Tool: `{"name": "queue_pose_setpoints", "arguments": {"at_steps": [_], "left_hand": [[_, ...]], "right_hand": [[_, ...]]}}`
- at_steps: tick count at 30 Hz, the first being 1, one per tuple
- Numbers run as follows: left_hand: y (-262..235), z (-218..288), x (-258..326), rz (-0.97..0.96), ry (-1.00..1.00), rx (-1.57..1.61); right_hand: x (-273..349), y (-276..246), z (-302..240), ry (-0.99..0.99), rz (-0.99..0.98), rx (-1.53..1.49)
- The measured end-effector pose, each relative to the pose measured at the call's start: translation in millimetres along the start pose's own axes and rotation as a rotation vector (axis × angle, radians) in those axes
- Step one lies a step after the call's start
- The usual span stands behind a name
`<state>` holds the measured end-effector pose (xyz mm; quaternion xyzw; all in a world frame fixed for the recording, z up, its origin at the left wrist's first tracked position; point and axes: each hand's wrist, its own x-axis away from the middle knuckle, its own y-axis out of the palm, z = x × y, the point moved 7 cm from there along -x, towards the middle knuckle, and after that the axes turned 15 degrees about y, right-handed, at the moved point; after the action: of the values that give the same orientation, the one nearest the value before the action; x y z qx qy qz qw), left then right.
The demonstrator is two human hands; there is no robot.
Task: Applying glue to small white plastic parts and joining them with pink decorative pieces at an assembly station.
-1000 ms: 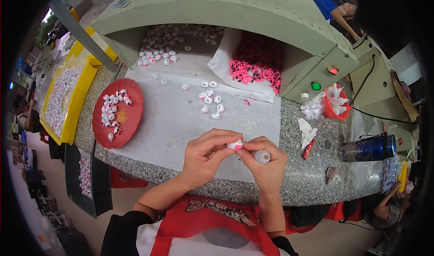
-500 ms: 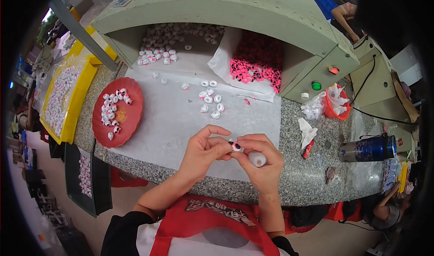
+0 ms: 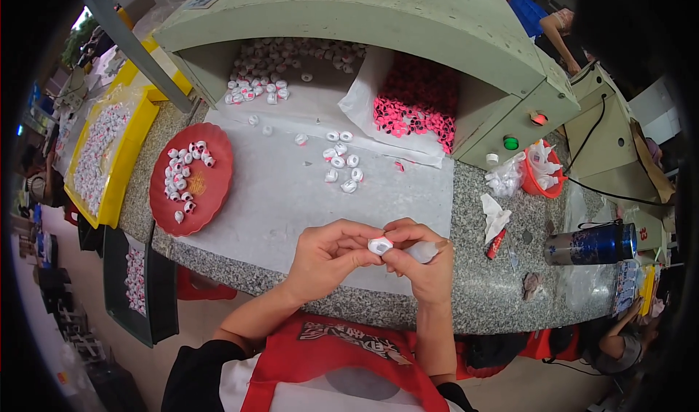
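Observation:
Both of my hands meet over the near part of the white sheet. My left hand point(image 3: 328, 260) pinches a small rounded white plastic piece with a pink edge point(image 3: 379, 246) between thumb and fingers. On its other side, the fingertips of my right hand point(image 3: 429, 275) touch the same piece. A small whitish squeeze bottle point(image 3: 422, 251) is tucked in my right hand, its tip pointing right. Farther up the sheet lie several similar white pieces point(image 3: 336, 152). A red scalloped plate point(image 3: 164, 212) at the left carries more of them, some with dark and pink faces.
Under a grey-green cabinet point(image 3: 349, 19) are heaped white pieces point(image 3: 258, 84) and pink-and-black parts point(image 3: 415, 113). A red basket point(image 3: 542, 186), red tube point(image 3: 496, 244) and blue tumbler point(image 3: 593, 244) stand right. Yellow point(image 3: 109, 212) and dark green trays point(image 3: 164, 303) are left.
The piece between my fingers has turned: its dark-and-pink face showed before, and its white side shows now. The bottle in my right hand has swung from facing me to pointing right.

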<state>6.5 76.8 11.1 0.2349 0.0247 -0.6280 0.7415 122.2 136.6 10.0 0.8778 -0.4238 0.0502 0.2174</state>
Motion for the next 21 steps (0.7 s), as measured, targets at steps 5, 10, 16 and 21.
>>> {"name": "queue_pose_setpoints", "arguments": {"at_steps": [5, 10, 16, 21], "left_hand": [[-0.8, 0.3, 0.5, -0.010, 0.049, -0.025], [-0.8, -0.4, -3.2, -0.029, -0.041, 0.031], [-2.2, -5.8, 1.5, -0.005, -0.056, 0.085], [-3.2, -8.5, -4.3, -0.011, -0.071, 0.081]], "right_hand": [[-1.7, -2.7, 11.0, -0.068, -0.003, -0.095], [0.8, 1.5, 2.1, -0.103, 0.096, -0.056], [1.6, 2.8, 4.0, -0.048, 0.043, 0.003], [-0.3, 0.5, 6.1, 0.002, 0.135, -0.100]]}}
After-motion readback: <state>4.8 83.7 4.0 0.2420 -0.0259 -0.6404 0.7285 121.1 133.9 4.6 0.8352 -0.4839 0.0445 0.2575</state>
